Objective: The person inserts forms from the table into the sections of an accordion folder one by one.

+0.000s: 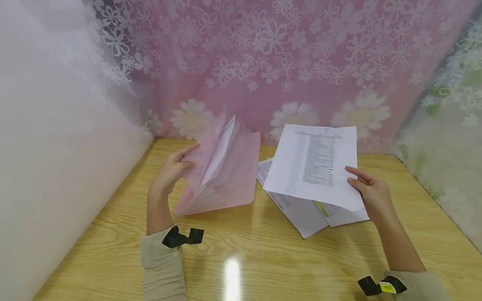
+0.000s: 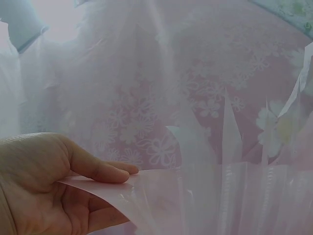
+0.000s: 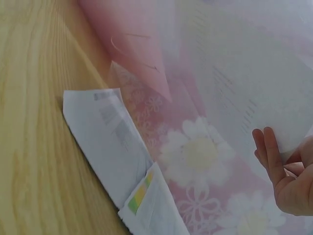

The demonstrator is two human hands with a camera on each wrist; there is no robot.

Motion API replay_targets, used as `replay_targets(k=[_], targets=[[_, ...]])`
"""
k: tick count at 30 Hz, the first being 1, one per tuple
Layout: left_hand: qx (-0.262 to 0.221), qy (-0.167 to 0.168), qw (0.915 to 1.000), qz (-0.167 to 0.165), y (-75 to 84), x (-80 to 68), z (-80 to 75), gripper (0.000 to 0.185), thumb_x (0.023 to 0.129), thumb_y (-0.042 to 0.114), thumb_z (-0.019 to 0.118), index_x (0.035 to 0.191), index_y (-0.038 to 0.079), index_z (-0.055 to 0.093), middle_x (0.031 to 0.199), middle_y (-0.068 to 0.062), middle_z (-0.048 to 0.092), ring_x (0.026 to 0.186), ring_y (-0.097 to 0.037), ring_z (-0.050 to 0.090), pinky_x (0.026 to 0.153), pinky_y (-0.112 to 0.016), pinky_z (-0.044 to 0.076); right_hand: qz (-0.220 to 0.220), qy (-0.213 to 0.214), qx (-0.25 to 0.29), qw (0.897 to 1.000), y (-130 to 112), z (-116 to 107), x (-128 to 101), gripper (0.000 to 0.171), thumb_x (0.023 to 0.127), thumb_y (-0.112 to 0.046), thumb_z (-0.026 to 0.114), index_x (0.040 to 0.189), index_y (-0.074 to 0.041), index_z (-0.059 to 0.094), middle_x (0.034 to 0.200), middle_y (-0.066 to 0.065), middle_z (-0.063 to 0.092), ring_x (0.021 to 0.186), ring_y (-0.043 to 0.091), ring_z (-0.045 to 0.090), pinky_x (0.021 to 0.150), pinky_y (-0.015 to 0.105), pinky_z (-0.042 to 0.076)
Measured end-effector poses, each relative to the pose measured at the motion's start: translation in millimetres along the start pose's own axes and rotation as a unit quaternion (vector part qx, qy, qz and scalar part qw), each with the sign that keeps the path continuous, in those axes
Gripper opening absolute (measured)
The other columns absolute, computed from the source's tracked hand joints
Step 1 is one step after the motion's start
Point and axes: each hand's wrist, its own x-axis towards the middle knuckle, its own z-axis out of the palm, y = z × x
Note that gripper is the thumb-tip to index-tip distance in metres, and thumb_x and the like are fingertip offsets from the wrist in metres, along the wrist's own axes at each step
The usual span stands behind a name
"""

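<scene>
At the left of the table, a pink accordion folder [image 1: 241, 179] with clear inner pockets stands partly spread. My left hand [image 1: 170, 174] pinches its raised front cover between thumb and fingers; the left wrist view shows the cover [image 2: 156, 188] in that grip. A white sheet [image 1: 226, 140] sticks up among the pockets. My right hand [image 1: 373, 193] holds a printed sheet of paper [image 1: 290, 163] by its right edge, lifted above other papers. In the right wrist view, the lifted sheet [image 3: 244, 83] is seen from its back side.
Under the lifted sheet, a printed paper [image 1: 301, 217] and another with a yellow-green strip [image 1: 346, 214] overlap on the wooden table [image 1: 211, 251]. A pink floral curtain [image 1: 263, 62] hangs behind, and a white sheet-like wall [image 1: 67, 125] borders the left side.
</scene>
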Motion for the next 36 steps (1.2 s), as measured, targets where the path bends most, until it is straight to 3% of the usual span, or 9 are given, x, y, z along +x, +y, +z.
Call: replay_targets(k=[6,10,12,17,19,23,27,32,36], targets=[[0.000,0.003,1.0000,-0.007,0.6,0.1,0.8,0.054,0.090,-0.005,0.043,0.142,0.008,0.036,0.147,-0.006,0.024,0.105,-0.021,0.035,0.077,-0.028,0.035,-0.011,-0.003,0.000,1.000,-14,17,3,0.042,0.087,-0.011,0.063,0.128,-0.007,0.056,0.139,0.015,0.033,0.088,0.001,0.058,0.070,0.017,0.048],[0.000,0.006,0.9999,-0.010,0.7,0.1,2.2,0.054,0.090,-0.005,0.043,0.141,0.009,0.037,0.146,-0.006,0.025,0.095,-0.022,0.036,0.075,-0.029,0.035,-0.028,-0.012,0.001,1.000,-21,26,5,0.044,0.087,-0.011,0.064,0.129,-0.004,0.054,0.121,0.007,0.049,0.087,0.004,0.060,0.069,0.019,0.049],[0.002,0.005,0.9999,-0.008,0.3,0.4,2.6,0.054,0.089,-0.006,0.043,0.141,0.008,0.037,0.146,-0.006,0.025,0.101,-0.021,0.036,0.079,-0.029,0.034,-0.031,-0.015,-0.003,0.999,-24,30,7,0.045,0.087,-0.012,0.064,0.130,-0.002,0.052,0.113,0.002,0.051,0.085,0.006,0.061,0.068,0.019,0.049],[0.006,0.004,1.0000,-0.005,-0.5,0.9,3.0,0.054,0.089,-0.006,0.043,0.141,0.008,0.038,0.146,-0.006,0.026,0.108,-0.018,0.034,0.083,-0.031,0.031,-0.025,-0.018,-0.031,0.999,-32,41,10,0.047,0.089,-0.013,0.061,0.132,-0.002,0.049,0.129,0.013,0.041,0.087,0.004,0.059,0.069,0.018,0.048],[0.008,0.004,0.9999,-0.005,-0.5,0.9,3.2,0.054,0.089,-0.005,0.043,0.141,0.009,0.038,0.144,-0.006,0.028,0.088,-0.015,0.039,0.077,-0.030,0.033,-0.025,-0.017,-0.035,0.999,-35,46,11,0.046,0.089,-0.012,0.061,0.132,-0.002,0.050,0.129,0.013,0.041,0.086,0.004,0.059,0.068,0.018,0.048],[0.012,0.002,0.9999,-0.005,0.1,0.8,3.1,0.053,0.090,-0.004,0.044,0.141,0.010,0.038,0.142,-0.006,0.031,0.060,-0.011,0.028,0.069,-0.028,0.033,-0.030,-0.022,-0.035,0.999,-39,56,14,0.045,0.088,-0.009,0.061,0.131,0.000,0.050,0.112,0.005,0.054,0.079,0.006,0.060,0.063,0.019,0.049],[0.012,0.000,0.9999,-0.006,1.0,0.5,3.0,0.053,0.091,-0.003,0.044,0.141,0.011,0.038,0.144,-0.005,0.029,0.065,-0.010,0.031,0.072,-0.028,0.033,-0.041,-0.030,-0.034,0.998,-42,66,18,0.045,0.089,-0.007,0.060,0.131,0.004,0.048,0.099,-0.002,0.060,0.077,0.007,0.061,0.061,0.019,0.049],[0.014,0.000,0.9999,-0.009,1.3,0.1,2.8,0.053,0.091,-0.003,0.044,0.142,0.012,0.038,0.144,-0.005,0.029,0.052,-0.009,0.025,0.072,-0.030,0.033,-0.055,-0.031,-0.045,0.997,-43,79,22,0.044,0.089,-0.005,0.058,0.130,0.007,0.047,0.099,-0.002,0.060,0.077,0.008,0.061,0.062,0.019,0.049],[0.016,-0.001,0.9999,-0.005,1.1,0.6,2.6,0.053,0.091,-0.003,0.044,0.142,0.012,0.038,0.145,-0.004,0.027,0.054,-0.006,0.028,0.080,-0.031,0.031,-0.063,-0.025,-0.065,0.996,-43,88,26,0.042,0.090,-0.006,0.057,0.129,0.006,0.049,0.099,0.000,0.060,0.076,0.008,0.062,0.061,0.019,0.049]])
